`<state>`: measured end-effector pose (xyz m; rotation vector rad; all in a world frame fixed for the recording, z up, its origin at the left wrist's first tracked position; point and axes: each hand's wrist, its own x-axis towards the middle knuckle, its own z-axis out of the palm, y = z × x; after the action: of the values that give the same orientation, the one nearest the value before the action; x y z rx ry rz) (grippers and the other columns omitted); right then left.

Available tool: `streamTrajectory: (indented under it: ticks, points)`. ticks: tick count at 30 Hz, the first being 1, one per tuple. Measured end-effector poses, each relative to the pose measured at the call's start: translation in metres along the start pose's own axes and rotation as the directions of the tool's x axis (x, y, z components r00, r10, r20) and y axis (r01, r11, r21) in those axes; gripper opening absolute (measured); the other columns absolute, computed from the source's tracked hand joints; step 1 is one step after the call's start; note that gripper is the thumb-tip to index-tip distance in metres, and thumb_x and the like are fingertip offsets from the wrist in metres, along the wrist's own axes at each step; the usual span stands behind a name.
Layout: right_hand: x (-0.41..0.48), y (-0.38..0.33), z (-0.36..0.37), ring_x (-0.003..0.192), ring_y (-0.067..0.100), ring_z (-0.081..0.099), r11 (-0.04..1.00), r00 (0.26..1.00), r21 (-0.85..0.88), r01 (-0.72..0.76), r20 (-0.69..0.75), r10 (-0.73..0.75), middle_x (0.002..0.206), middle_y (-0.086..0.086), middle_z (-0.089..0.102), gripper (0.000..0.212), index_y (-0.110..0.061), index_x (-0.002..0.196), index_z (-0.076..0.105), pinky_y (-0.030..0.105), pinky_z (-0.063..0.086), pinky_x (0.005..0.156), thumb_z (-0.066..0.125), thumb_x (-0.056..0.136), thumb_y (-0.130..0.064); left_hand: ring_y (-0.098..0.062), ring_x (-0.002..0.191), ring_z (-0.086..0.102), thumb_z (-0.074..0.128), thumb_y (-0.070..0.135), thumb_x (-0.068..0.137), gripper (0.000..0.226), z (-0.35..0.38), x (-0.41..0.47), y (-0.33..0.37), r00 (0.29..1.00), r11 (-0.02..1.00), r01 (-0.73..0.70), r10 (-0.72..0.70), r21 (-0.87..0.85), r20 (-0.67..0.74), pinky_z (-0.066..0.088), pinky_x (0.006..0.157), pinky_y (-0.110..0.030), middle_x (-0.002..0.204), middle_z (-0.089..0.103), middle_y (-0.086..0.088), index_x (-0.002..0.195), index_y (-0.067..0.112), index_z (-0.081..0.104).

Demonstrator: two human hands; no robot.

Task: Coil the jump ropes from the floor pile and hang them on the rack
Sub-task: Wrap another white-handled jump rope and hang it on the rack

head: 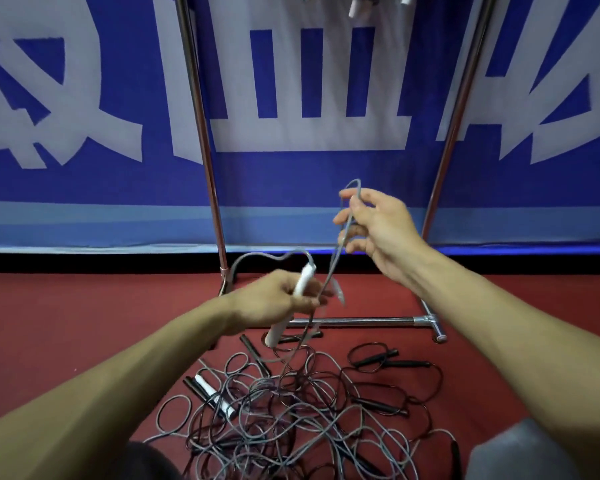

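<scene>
Left hand (271, 301) grips handle (303, 277), right hand (378, 230) seemingly cord (340, 252)

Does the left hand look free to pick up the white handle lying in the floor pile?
Probably not yet: the left hand already grips a white handle of the grey rope; the floor handle sits at the pile's left edge.

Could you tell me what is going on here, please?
A person is coiling a grey jump rope in front of a metal rack. The left grip holds its white handle, while the right grip pinches a raised loop of the cord. A tangled pile of more ropes lies on the red floor below. At the top edge, a few hanging handles show on the rack.
</scene>
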<state>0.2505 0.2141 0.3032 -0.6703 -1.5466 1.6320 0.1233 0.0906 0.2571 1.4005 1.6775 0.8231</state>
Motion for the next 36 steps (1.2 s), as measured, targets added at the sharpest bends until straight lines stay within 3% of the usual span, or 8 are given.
streamTrajectory:
  ticks: [5,9,14,20,24,28,31,36]
  points:
    - [0.008,0.005,-0.013,0.04,0.014,0.055,0.996,0.988,0.084,-0.021,-0.147,0.033,0.072,0.008,0.06,0.016,-0.006,0.113,0.051,0.021,0.043,0.039,0.043,0.103,-0.016,-0.015,0.08,0.067,0.061,0.01,0.094,0.011,0.0,0.0,-0.005,1.0,1.0,0.026,-0.026,0.012,0.001,0.055,0.081,-0.031,0.091,0.073,-0.012,0.1,0.007,0.07]
    - [0.011,0.01,-0.021,0.041,0.014,0.053,0.992,0.974,0.089,-0.087,-0.202,0.104,0.074,0.009,0.062,0.022,-0.009,0.102,0.05,0.023,0.044,0.04,0.046,0.102,-0.031,-0.023,0.077,0.071,0.06,0.008,0.094,0.007,0.0,-0.001,0.003,0.99,0.967,0.043,-0.075,-0.25,-0.12,0.058,0.068,-0.03,0.089,0.073,-0.017,0.093,0.008,0.066]
    - [0.01,0.008,-0.021,0.037,0.013,0.046,0.999,0.985,0.007,-0.052,-0.162,0.052,0.072,0.007,0.064,0.027,-0.01,0.108,0.055,0.02,0.035,0.037,0.042,0.103,-0.033,-0.032,0.088,0.07,0.054,0.011,0.096,0.009,-0.018,-0.004,0.019,0.971,0.812,-0.011,-0.13,-0.583,-0.199,0.057,0.082,-0.042,0.099,0.073,-0.019,0.096,0.01,0.063]
    - [-0.007,0.017,0.005,0.068,0.017,0.06,0.934,0.976,-0.356,-0.039,0.188,0.112,0.09,0.008,0.065,0.032,-0.011,0.1,0.06,0.022,0.051,0.052,0.051,0.084,0.015,-0.035,0.094,0.071,0.051,0.013,0.097,0.01,-0.037,-0.014,0.041,0.955,0.463,-0.241,-0.042,-0.853,-0.293,0.06,0.079,-0.042,0.103,0.073,-0.017,0.094,0.008,0.059]
    - [-0.018,0.025,0.016,0.113,0.017,0.058,0.801,0.79,-0.596,0.065,0.521,0.324,0.122,0.004,0.064,0.039,-0.018,0.114,0.062,0.02,0.046,0.091,0.061,0.084,0.008,-0.036,0.099,0.07,0.05,0.013,0.098,0.011,-0.041,-0.02,0.047,0.946,0.305,-0.315,0.027,-0.898,-0.323,0.06,0.078,-0.04,0.108,0.072,-0.016,0.092,0.009,0.058]
    - [-0.021,0.039,0.023,0.089,0.016,0.059,0.771,0.726,-0.637,-0.002,0.529,0.439,0.102,0.008,0.064,0.012,-0.015,0.095,0.057,0.031,0.05,0.079,0.052,0.097,-0.005,-0.033,0.098,0.071,0.048,0.015,0.099,0.015,-0.047,-0.018,0.038,0.923,0.263,-0.368,-0.011,-0.892,-0.384,0.059,0.081,-0.04,0.104,0.073,-0.015,0.09,0.01,0.058]
    - [-0.017,0.041,0.025,0.076,0.019,0.063,0.784,0.827,-0.617,-0.071,0.403,0.392,0.091,0.012,0.066,0.011,-0.013,0.099,0.049,0.034,0.055,0.069,0.041,0.101,-0.005,-0.023,0.098,0.07,0.043,0.022,0.103,0.02,-0.052,-0.011,0.021,0.905,0.339,-0.36,-0.099,-0.869,-0.414,0.059,0.083,-0.041,0.104,0.072,-0.011,0.096,0.011,0.057]
    - [-0.01,0.032,0.028,0.064,0.022,0.061,0.909,0.961,-0.413,-0.05,0.229,0.157,0.074,0.009,0.066,0.005,-0.011,0.102,0.049,0.037,0.058,0.063,0.046,0.101,-0.008,-0.021,0.092,0.065,0.058,0.01,0.094,0.008,-0.031,-0.003,-0.02,0.935,0.851,0.04,-0.217,-0.524,-0.281,0.05,0.077,-0.032,0.109,0.065,-0.01,0.099,0.014,0.063]
